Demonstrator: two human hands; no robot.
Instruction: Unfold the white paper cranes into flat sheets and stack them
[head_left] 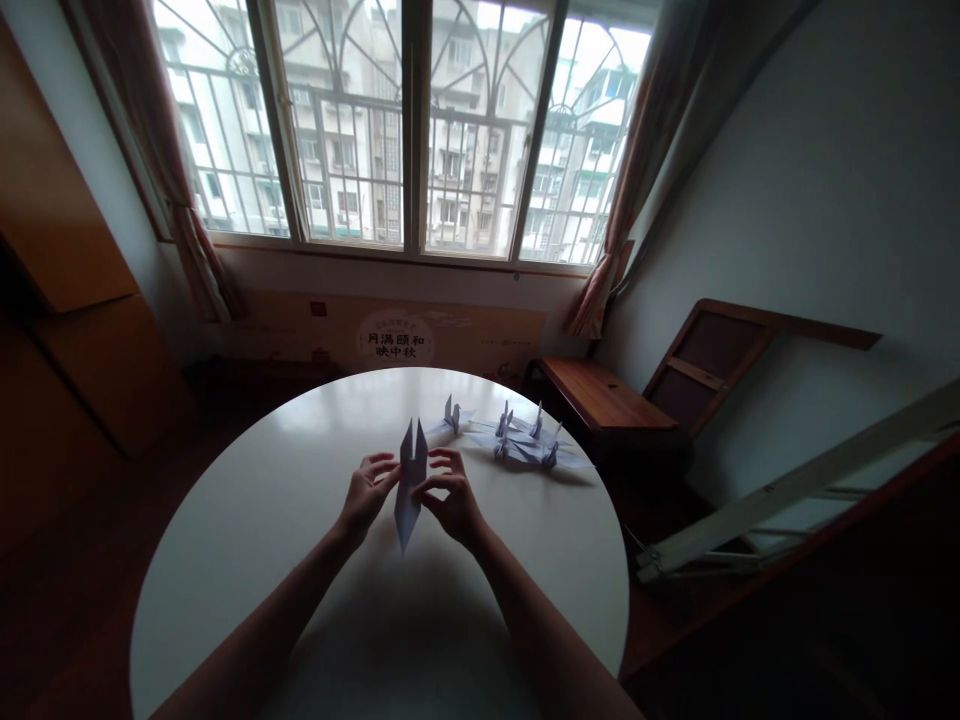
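Folded paper [409, 487] between left hand [366, 494] and right hand [456, 502], touching both

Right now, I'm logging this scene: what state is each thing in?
Folded paper: creased, held between both hands, two points up
Left hand: fingers closed on the paper
Right hand: thumb and finger pinching it
Paper cranes: folded, resting on the table
Curtains: drawn aside, gathered
Window: cannot tell whether shut
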